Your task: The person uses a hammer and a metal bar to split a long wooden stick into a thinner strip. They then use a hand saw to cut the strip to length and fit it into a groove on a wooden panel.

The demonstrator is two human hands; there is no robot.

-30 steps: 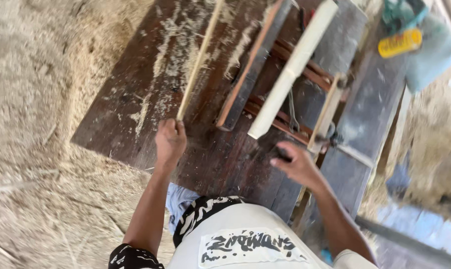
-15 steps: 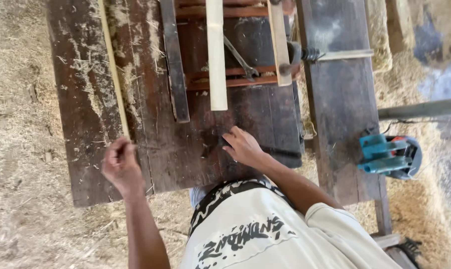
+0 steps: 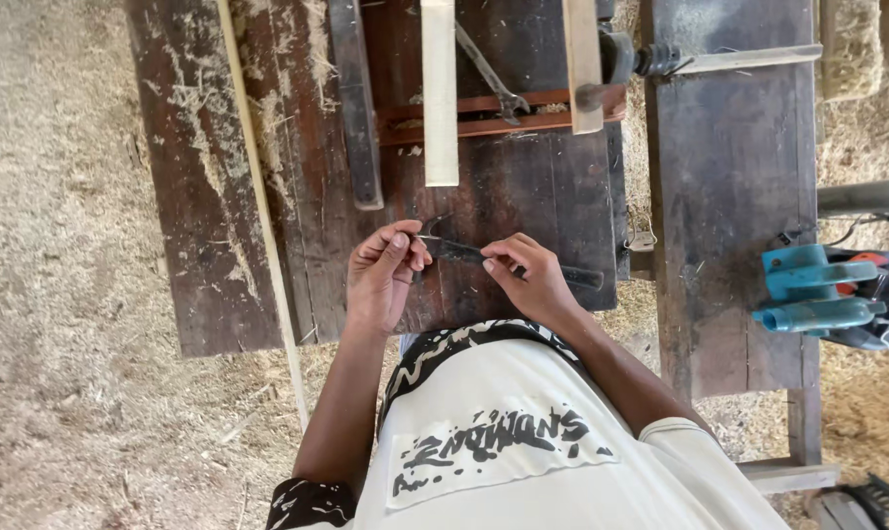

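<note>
hands meet over the near edge of the dark, worn wooden workbench [image 3: 523, 196], both gripping one slim dark metal tool [image 3: 503, 260] that lies across the boards. left hand [image 3: 384, 275] has its fingers curled together, pinching the tool's hooked left end between thumb and fingertips. right hand [image 3: 533, 280] is closed over the middle of the same tool, fingers bent down on it, and the tool's far end sticks out to the right past the knuckles toward the bench edge.

just beyond the hands, a pale flat wooden slat [image 3: 440, 93] lies lengthwise on the bench, with a dark narrow wooden batten [image 3: 356, 108] to its left and a second pale wooden strip [image 3: 582, 64] to its right. a grey metal spanner [image 3: 489, 74] rests across reddish cross rails between the two pale pieces. a long thin pale stick [image 3: 263, 216] lies along the left boards, its near end overhanging the sawdust-covered ground [image 3: 62, 294]. well to the right, a teal power tool [image 3: 827, 294] sits beside a separate dark plank [image 3: 729, 196].
</note>
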